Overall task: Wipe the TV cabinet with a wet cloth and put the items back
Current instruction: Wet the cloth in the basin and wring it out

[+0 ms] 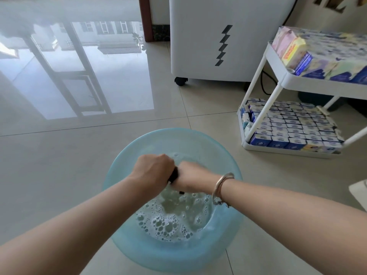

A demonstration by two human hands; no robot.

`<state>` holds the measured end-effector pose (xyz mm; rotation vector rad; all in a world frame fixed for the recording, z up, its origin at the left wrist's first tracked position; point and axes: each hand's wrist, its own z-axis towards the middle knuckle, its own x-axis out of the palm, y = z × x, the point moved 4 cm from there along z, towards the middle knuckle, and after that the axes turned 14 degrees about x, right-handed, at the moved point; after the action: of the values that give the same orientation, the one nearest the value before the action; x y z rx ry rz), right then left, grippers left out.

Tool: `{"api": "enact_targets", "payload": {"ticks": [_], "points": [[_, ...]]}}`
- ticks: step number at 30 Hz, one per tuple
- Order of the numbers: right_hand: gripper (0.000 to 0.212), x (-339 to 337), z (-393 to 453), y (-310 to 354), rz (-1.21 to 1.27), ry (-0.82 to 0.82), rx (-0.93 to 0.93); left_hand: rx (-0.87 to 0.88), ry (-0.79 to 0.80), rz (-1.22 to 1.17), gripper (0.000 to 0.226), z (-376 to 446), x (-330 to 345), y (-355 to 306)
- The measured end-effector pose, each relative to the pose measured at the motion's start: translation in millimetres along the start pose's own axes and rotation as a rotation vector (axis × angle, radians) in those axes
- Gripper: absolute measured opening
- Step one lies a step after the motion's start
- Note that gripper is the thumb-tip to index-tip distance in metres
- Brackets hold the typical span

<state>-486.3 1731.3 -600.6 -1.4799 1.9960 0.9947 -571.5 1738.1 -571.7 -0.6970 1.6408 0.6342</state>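
Note:
A light blue plastic basin [127, 157] stands on the tiled floor, holding soapy, bubbly water [168, 225]. Above the water both my hands grip a dark cloth [174, 175], of which only a short dark piece shows between them. My left hand [154, 168] is curled round one end and my right hand [190, 178], with a bracelet on the wrist, is curled round the other. The two fists touch. The TV cabinet is not in view.
A white trolley [278, 76] at the right carries tissue packs on top and several blue-and-white boxes [288, 126] on its bottom shelf. A white appliance on castors [218, 36] stands behind. Glossy floor tiles stretch to the left.

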Motion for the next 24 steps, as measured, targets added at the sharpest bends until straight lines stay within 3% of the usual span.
{"api": "enact_targets", "payload": {"ticks": [2, 5, 8, 10, 12, 15, 16, 19, 24], "points": [[0.015, -9, -6, 11, -0.289, -0.372, -0.112, -0.214, 0.048, -0.138, 0.02, -1, 15, 8], [0.006, -22, -6, 13, -0.512, -0.662, -0.453, -0.352, 0.054, -0.838, 0.033, -8, 34, 3], [0.024, -25, -8, 6, -0.571, -0.687, -0.686, -0.314, 0.194, -1.453, 0.044, -16, 39, -16], [0.024, -24, -5, 3, -0.604, -0.663, -0.769, -0.251, 0.283, -1.533, 0.049, -18, 40, -20], [0.024, -28, 0, 1, -0.559, -0.667, -0.782, -0.247, 0.262, -1.467, 0.045, -15, 40, -12], [0.018, -41, 4, -6, -0.328, -0.678, -0.657, -0.288, 0.153, -1.337, 0.013, -9, 24, 7], [0.021, -48, 1, -10, -0.227, -0.695, -0.571, -0.302, 0.137, -1.352, 0.012, -6, 15, 12], [0.044, -68, -11, -29, 0.117, -0.596, -0.275, -0.303, 0.091, -1.466, 0.038, 13, -19, 18], [0.053, -108, -53, -90, 0.719, -0.51, -0.017, -0.176, 0.051, -1.664, 0.041, 55, -76, -22]]}}
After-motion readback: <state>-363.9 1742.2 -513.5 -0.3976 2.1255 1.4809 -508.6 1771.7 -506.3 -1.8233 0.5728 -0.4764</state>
